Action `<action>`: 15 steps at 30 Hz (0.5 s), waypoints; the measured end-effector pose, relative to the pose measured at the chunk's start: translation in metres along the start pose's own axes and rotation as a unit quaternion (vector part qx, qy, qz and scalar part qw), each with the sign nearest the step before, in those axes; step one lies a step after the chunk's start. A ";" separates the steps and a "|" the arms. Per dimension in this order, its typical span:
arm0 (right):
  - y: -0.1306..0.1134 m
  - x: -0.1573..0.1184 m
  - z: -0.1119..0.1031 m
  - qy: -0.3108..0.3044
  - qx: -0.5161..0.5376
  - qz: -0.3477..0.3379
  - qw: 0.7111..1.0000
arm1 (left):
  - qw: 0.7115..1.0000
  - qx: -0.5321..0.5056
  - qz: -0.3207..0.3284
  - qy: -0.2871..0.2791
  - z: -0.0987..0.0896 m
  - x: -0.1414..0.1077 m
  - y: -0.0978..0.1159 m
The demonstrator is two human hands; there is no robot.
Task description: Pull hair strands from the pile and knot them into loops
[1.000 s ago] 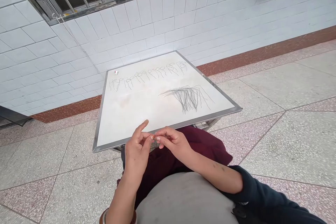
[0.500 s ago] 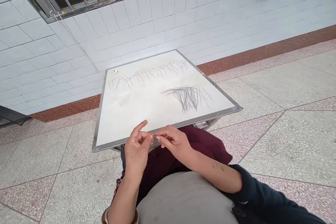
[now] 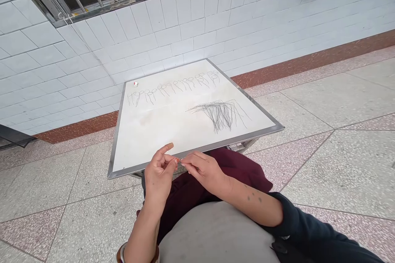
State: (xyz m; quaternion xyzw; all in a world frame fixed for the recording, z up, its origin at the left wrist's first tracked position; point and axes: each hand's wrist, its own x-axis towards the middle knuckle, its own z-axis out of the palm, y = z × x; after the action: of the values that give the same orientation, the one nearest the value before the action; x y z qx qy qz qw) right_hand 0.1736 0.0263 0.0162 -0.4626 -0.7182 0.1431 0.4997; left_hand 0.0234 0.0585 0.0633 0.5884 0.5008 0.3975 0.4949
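A small orange-red piece (image 3: 177,160) sits at the fingertips of the left hand (image 3: 158,174), just in front of the bench's near edge. That hand pinches it between thumb and a finger, with another finger raised clear. It looks so slight that loosened pressure could let it slip, probably onto the maroon cloth (image 3: 243,168) below the hands, where it might be lost in the folds.

The right hand (image 3: 205,170) has its fingertips gathered just beside the piece; whether they close on a strand, or touch the left fingertips, I cannot tell. A sudden tug there might pull the piece free.

Beyond the hands, on the bench (image 3: 138,144), thin dark loose strands (image 3: 220,111) lie crossed in a heap, ahead and to the right. They could tangle if one were drawn out carelessly. Farther ahead runs a row of looped strands (image 3: 185,81); a brushing sleeve (image 3: 308,226) could disturb their spacing.
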 end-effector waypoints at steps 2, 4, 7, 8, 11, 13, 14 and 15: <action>0.000 0.000 0.001 0.001 -0.010 -0.012 1.000 | 1.000 0.010 -0.002 -0.001 -0.001 0.000 0.000; 0.001 -0.001 0.004 0.005 -0.027 -0.037 0.999 | 1.000 0.022 -0.008 -0.001 -0.002 0.000 0.000; 0.001 -0.002 0.007 0.020 -0.039 -0.062 0.997 | 1.000 0.028 -0.007 -0.001 -0.005 -0.001 0.000; 0.001 -0.001 0.007 0.023 -0.033 -0.059 0.997 | 1.000 0.023 -0.003 0.002 -0.006 -0.001 0.000; -0.002 0.000 0.007 0.023 -0.004 -0.031 0.999 | 1.000 0.007 0.005 0.014 -0.007 -0.001 0.001; -0.003 0.002 0.006 0.019 0.006 -0.025 0.999 | 1.000 0.010 0.008 0.021 -0.007 -0.002 0.002; -0.004 0.002 0.006 0.015 0.010 -0.024 1.000 | 1.000 0.014 0.010 0.023 -0.007 -0.002 0.002; -0.004 0.002 0.006 0.011 0.014 -0.022 1.000 | 0.999 0.018 0.012 0.025 -0.007 -0.002 0.003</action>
State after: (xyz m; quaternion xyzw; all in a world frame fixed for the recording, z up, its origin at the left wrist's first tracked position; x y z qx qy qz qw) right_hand 0.1663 0.0273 0.0170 -0.4412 -0.7204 0.1371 0.5172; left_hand 0.0167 0.0579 0.0673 0.5927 0.5133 0.4092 0.4667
